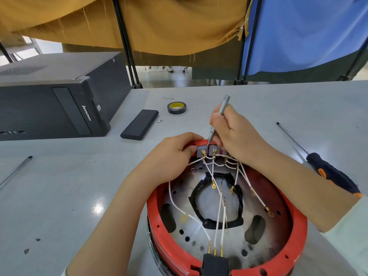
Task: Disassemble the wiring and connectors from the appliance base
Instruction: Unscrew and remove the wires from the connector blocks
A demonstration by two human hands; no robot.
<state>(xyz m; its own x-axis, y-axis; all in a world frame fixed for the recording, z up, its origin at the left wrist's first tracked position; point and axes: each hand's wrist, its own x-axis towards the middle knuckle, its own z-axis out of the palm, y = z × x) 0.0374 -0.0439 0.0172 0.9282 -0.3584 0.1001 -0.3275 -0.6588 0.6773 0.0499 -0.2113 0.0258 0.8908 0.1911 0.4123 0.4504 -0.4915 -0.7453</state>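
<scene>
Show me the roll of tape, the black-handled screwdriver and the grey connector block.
roll of tape (176,107), head view, on its near outer wall.
black-handled screwdriver (330,172), head view, on the handle.
grey connector block (200,150), head view, on its left part.

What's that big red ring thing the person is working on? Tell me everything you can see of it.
The round red plastic appliance base lies flat on the grey table, open side up. Inside is a silvery metal plate with holes and slots, and a black frame around its middle opening. White wires with brass terminals run from grey connector blocks at the far rim to a black plug at the near rim. The left hand grips the far rim and a block; the right hand holds a slim grey screwdriver tip-down at the blocks.
</scene>
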